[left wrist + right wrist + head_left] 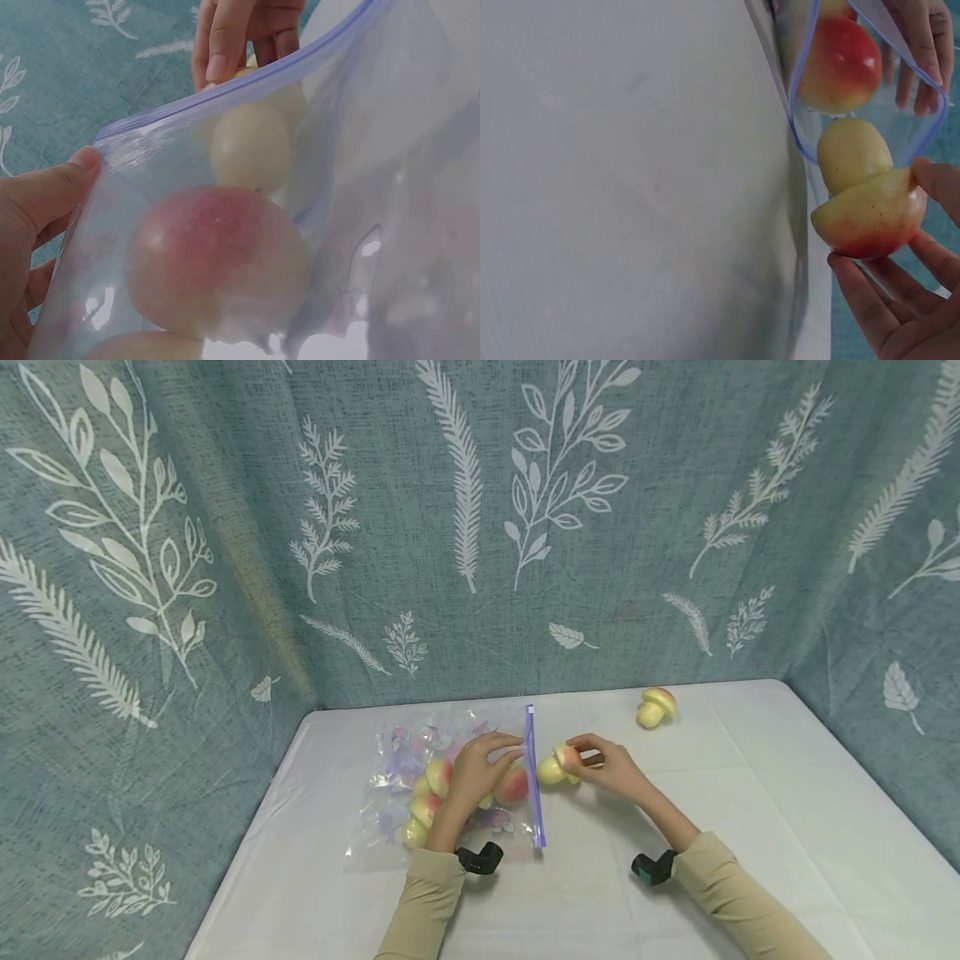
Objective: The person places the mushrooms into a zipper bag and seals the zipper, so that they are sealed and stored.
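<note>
A clear zip-top bag (382, 835) with a purple zip edge (535, 793) lies on the table, several red-and-yellow toy mushrooms (424, 808) inside it. My left hand (480, 768) reaches over the bag and pinches its edge near the zip, thumb on the purple strip in the left wrist view. The bag's mouth gapes in the right wrist view. My right hand (611, 768) grips another toy mushroom (870, 206) by its red cap, fingers and thumb around the rim. Its pale yellow stem (851, 154) points into the mouth, toward a rounded red cap (841, 64) inside the bag.
One more toy mushroom (656, 707) lies on the white table (712, 760) toward the back right. A blue-green curtain (480, 643) with white leaf prints hangs behind the table and along both sides. Black wrist cameras (480, 858) are strapped to both wrists.
</note>
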The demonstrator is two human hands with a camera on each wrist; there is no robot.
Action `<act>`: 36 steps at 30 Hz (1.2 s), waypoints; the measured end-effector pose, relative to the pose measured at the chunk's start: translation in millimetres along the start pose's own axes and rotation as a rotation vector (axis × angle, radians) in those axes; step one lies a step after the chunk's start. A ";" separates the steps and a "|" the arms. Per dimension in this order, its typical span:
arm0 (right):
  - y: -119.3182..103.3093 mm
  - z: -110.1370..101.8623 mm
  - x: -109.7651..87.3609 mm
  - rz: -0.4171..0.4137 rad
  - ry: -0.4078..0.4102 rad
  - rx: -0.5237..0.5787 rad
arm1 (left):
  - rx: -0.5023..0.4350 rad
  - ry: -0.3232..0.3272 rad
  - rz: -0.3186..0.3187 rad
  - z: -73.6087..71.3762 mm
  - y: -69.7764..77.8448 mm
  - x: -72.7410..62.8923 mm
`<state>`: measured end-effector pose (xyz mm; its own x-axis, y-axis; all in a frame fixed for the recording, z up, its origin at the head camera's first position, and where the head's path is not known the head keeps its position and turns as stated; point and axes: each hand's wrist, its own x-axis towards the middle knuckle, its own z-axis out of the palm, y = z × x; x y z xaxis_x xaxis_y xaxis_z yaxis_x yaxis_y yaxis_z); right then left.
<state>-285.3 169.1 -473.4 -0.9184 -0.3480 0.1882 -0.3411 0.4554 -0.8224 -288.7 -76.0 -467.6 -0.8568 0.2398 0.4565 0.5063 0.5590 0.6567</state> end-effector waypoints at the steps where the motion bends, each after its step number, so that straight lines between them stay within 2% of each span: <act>1: 5.2 2.1 1.2 -0.003 0.002 0.001 | -0.001 -0.001 -0.003 0.0 0.2 0.0; 3: 16.0 6.3 3.9 -0.009 0.006 0.004 | 0.000 -0.005 -0.010 0.0 0.7 -0.1; 26: 11.8 18.7 5.0 -0.020 0.018 -0.032 | 0.017 -0.012 -0.003 0.1 2.0 0.5; 30: 10.4 20.1 4.3 -0.040 0.006 -0.037 | 0.016 -0.014 -0.004 0.5 1.6 0.3; 36: 11.0 20.8 2.0 -0.104 -0.002 0.014 | 0.004 -0.020 0.001 0.8 2.2 -0.3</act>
<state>-286.7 156.4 -493.3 -0.8779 -0.3941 0.2719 -0.4315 0.4051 -0.8060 -287.4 -74.2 -466.8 -0.8580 0.2560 0.4453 0.5070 0.5616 0.6539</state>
